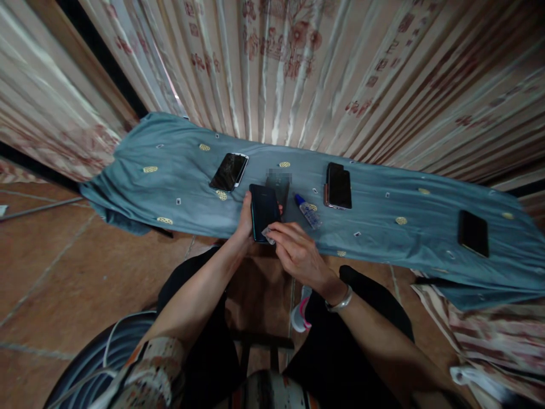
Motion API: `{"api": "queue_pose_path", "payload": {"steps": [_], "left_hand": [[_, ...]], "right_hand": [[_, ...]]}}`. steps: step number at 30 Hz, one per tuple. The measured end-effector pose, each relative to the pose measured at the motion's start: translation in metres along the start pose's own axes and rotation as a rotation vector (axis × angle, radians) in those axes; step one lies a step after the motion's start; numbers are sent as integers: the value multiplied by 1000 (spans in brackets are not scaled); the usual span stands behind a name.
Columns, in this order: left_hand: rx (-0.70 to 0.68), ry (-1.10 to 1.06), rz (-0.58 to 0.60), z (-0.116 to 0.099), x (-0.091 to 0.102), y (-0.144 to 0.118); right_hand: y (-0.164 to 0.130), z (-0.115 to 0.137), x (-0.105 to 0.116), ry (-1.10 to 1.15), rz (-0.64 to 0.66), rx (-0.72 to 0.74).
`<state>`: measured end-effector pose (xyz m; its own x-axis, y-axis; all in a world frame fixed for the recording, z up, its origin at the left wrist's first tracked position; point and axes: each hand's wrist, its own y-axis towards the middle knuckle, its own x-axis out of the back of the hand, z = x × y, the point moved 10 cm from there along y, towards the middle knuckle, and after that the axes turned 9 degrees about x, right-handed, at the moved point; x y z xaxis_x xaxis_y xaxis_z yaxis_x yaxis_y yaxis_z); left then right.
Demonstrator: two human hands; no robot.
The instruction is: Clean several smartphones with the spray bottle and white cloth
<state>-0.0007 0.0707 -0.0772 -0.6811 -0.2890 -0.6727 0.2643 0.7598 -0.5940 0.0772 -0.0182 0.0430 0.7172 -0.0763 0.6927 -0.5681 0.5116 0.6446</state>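
Dark glossy phone (263, 211) upright in left hand (244, 222); right hand (298, 253) at its lower edge

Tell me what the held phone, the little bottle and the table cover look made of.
Held phone: glossy dark glass front, likely; it reflects light. Little bottle: clear plastic with blue cap, see-through. Table cover: soft matte blue-grey fabric; it wrinkles and drapes.
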Motion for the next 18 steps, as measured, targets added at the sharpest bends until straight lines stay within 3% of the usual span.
{"api": "queue_pose_path", "payload": {"steps": [9,18], "left_hand": [[12,-41,-16,1,-2,-1],[18,-147,-23,3,-4,-7]], "right_hand": [[4,6,-17,-174,142,32],[11,7,-6,-243,92,70]]}}
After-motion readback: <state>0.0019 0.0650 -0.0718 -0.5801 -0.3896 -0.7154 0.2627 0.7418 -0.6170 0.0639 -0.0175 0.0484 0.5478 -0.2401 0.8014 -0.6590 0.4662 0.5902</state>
